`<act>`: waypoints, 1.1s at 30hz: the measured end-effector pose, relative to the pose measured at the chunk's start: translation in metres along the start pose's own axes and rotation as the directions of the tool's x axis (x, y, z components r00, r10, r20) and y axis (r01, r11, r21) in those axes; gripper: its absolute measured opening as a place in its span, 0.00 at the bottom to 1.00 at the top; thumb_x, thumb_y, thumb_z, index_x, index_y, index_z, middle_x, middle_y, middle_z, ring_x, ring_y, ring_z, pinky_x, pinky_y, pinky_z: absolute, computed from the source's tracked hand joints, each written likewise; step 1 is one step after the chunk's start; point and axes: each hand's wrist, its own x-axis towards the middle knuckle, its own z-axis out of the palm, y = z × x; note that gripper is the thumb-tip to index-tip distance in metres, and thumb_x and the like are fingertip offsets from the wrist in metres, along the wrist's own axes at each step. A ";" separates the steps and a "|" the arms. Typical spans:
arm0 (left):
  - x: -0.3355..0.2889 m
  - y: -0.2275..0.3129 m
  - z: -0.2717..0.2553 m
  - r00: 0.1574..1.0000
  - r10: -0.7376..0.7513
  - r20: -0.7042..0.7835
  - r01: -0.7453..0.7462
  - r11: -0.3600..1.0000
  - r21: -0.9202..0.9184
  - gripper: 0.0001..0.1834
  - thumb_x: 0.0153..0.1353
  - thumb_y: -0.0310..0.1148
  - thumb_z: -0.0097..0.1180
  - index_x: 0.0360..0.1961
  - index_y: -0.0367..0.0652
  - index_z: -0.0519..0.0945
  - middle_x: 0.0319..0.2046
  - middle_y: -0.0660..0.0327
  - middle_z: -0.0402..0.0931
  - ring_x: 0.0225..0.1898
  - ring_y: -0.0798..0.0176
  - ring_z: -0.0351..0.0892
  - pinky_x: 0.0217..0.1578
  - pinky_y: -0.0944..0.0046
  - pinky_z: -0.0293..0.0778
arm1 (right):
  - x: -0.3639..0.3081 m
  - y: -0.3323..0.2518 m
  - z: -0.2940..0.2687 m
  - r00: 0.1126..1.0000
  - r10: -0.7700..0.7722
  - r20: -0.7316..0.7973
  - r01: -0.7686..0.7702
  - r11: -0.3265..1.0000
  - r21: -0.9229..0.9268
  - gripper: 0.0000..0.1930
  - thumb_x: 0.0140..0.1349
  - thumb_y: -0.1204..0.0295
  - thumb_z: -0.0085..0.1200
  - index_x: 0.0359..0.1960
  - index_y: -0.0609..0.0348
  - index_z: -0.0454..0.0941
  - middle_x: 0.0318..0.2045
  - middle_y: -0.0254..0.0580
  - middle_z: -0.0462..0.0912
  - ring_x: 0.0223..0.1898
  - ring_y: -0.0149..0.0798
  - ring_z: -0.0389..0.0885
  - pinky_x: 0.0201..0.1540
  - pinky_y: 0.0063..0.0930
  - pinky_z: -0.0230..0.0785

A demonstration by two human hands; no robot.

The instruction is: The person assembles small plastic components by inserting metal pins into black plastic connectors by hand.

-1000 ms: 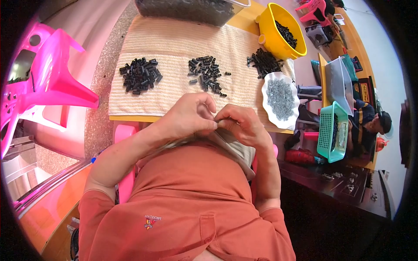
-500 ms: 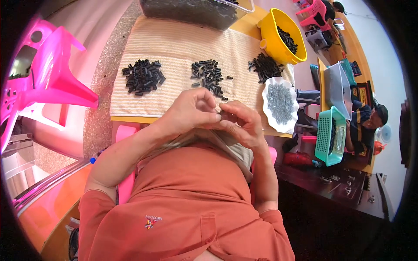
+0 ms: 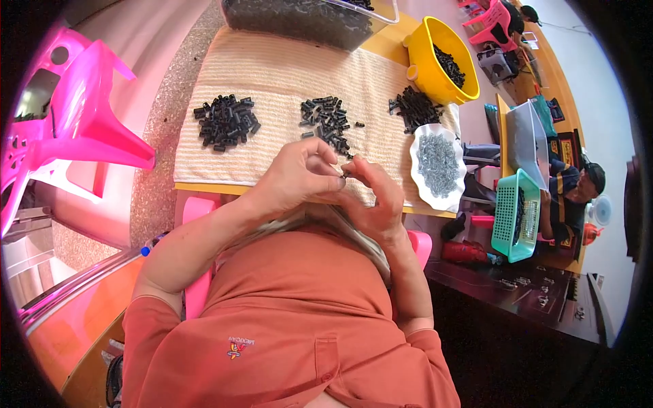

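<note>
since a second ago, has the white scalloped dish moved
No; the white scalloped dish keeps its place against the striped towel, no visible shift.

Assy workshop, apparently: piled blk parts (image 3: 226, 124), yellow tub (image 3: 424, 62), co-worker (image 3: 570, 198) nr green basket (image 3: 504, 216).

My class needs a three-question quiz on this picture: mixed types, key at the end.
1. True or false: the yellow plastic tub holds small black parts.
2. Which is nearer the white scalloped-edged dish? A: left hand; B: right hand.
3. Fill in: ___ main piles of small black parts lie on the cream-striped cloth.

Key: 1 true; 2 B; 3 three.
</note>
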 end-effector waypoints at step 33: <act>-0.002 0.004 0.006 0.999 -0.023 0.024 0.022 0.999 0.026 0.13 0.58 0.28 0.66 0.40 0.39 0.74 0.31 0.65 0.78 0.32 0.74 0.78 0.31 0.74 0.74 | 0.004 -0.009 0.000 0.995 -0.097 -0.035 0.094 0.991 -0.094 0.21 0.49 0.82 0.67 0.45 0.63 0.75 0.36 0.50 0.82 0.34 0.49 0.82 0.36 0.35 0.76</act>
